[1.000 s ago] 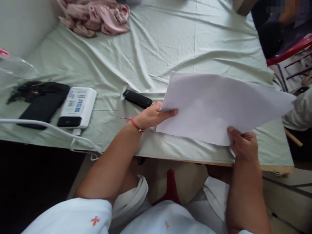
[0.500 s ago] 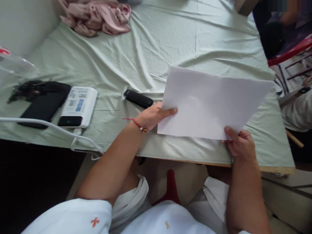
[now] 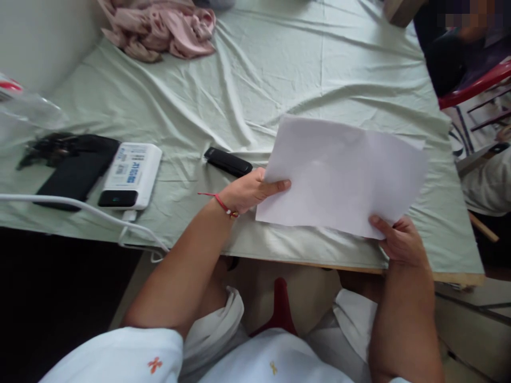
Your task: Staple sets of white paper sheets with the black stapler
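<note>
White paper [image 3: 339, 175], a sheet with a soft vertical crease near its middle, hangs just above the near edge of the tabletop [image 3: 279, 80], which is draped in a pale green cloth. The left hand [image 3: 249, 190] pinches the sheet's left edge, thumb on top and fingers underneath, its grip closed on the paper. The right hand [image 3: 399, 242] has the lower right corner, thumb pressed on the upper face, its grip likewise closed on the sheet. A second edge peeks out at the far right corner, so whether this is one folded sheet or two I cannot tell.

The work in hand looks like squaring the paper up for a fold. To do that well, I judge that both pinches should stay light and close to the edges, so the sheet does not buckle between them; the corners want lining up before any crease is pressed, and laying the sheet flat on the cloth would help.

Just beyond the left hand lies a small black device [image 3: 228, 161], near the paper but not touching it. Well to the left sit a white power bank [image 3: 131, 175] with its cable [image 3: 80, 210] and a dark phone [image 3: 75, 173]; a pink garment [image 3: 159, 26] is bunched at the far side
</note>
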Available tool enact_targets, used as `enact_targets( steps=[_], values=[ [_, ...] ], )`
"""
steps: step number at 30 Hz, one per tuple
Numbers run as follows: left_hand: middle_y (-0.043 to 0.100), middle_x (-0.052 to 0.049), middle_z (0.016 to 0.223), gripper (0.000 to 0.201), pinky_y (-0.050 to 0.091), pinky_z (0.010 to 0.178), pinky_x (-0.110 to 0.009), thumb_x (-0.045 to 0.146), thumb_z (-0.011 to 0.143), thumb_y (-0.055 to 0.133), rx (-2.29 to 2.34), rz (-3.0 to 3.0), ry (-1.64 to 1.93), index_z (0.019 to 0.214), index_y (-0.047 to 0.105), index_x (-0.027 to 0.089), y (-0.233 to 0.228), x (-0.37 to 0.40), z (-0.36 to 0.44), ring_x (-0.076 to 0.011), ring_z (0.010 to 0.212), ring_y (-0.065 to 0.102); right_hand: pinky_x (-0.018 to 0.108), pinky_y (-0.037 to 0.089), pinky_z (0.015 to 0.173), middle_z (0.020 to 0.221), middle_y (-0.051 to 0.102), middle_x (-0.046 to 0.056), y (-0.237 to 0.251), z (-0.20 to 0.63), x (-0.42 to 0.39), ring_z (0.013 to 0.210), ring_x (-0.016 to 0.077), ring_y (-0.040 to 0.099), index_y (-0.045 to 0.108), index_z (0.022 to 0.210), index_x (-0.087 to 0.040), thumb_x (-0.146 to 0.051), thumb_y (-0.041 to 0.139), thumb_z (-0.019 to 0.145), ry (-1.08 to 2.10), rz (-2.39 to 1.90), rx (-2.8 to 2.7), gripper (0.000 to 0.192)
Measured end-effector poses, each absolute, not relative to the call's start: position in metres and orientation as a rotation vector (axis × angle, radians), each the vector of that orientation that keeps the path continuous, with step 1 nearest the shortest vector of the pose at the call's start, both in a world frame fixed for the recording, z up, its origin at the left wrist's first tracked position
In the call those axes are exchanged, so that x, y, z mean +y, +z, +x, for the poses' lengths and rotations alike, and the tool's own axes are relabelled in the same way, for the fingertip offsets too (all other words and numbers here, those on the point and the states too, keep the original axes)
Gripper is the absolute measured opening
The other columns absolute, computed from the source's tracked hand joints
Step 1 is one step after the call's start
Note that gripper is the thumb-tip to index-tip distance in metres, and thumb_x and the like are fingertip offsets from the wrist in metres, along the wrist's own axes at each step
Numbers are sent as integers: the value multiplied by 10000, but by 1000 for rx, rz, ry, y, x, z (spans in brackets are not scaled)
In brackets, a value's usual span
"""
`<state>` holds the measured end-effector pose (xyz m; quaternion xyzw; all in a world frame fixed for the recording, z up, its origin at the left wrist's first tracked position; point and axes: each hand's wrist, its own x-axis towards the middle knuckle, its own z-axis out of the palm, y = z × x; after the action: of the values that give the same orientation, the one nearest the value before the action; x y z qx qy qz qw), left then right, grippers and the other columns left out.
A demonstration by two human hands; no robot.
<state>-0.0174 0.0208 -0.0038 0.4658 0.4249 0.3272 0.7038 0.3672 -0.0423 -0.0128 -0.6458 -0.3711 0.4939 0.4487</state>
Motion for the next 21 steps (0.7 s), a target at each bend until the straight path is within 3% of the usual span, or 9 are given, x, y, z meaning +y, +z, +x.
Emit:
enact_targets(
  steps=[3, 5, 11, 16, 21],
  values=[
    [839, -123, 1257, 649, 655, 985, -437, 656, 788, 985, 899, 1056, 711, 1226, 836, 201, 1, 18, -18, -335, 1158, 772, 319, 690, 735, 898, 846, 12, -16, 363, -43, 836, 220, 801, 798, 867, -282, -494, 1099, 554, 1175, -1558, -882, 483],
    [837, -123, 1270, 665, 652, 1007, -450, 651, 786, 988, 892, 1063, 711, 1253, 833, 203, 4, 16, -17, -342, 1184, 766, 327, 698, 750, 941, 859, 16, -18, 359, -43, 854, 226, 811, 799, 897, -290, -462, 1096, 573, 1148, -1548, -870, 472],
    [856, -106, 1061, 600, 637, 973, -421, 671, 703, 1025, 924, 1027, 705, 998, 860, 175, 5, 18, -11, -305, 1055, 780, 347, 686, 602, 908, 855, 18, -17, 352, -36, 725, 237, 778, 792, 817, -341, -456, 1101, 554, 1045, -1539, -807, 422],
    [798, -34, 796, 576, 591, 749, -277, 707, 634, 1034, 936, 1045, 647, 765, 803, 196, 12, 21, -10, -190, 794, 717, 332, 683, 583, 830, 827, 13, -10, 353, -35, 650, 206, 739, 764, 731, -313, -444, 1124, 477, 1020, -1513, -717, 459],
    [700, -18, 702, 600, 440, 543, -241, 775, 744, 932, 997, 1196, 647, 743, 771, 197, 18, 19, -15, -143, 617, 583, 323, 595, 421, 741, 780, 4, -7, 358, -38, 553, 186, 657, 777, 719, -309, -479, 1129, 448, 1118, -1603, -756, 476]
  ],
)
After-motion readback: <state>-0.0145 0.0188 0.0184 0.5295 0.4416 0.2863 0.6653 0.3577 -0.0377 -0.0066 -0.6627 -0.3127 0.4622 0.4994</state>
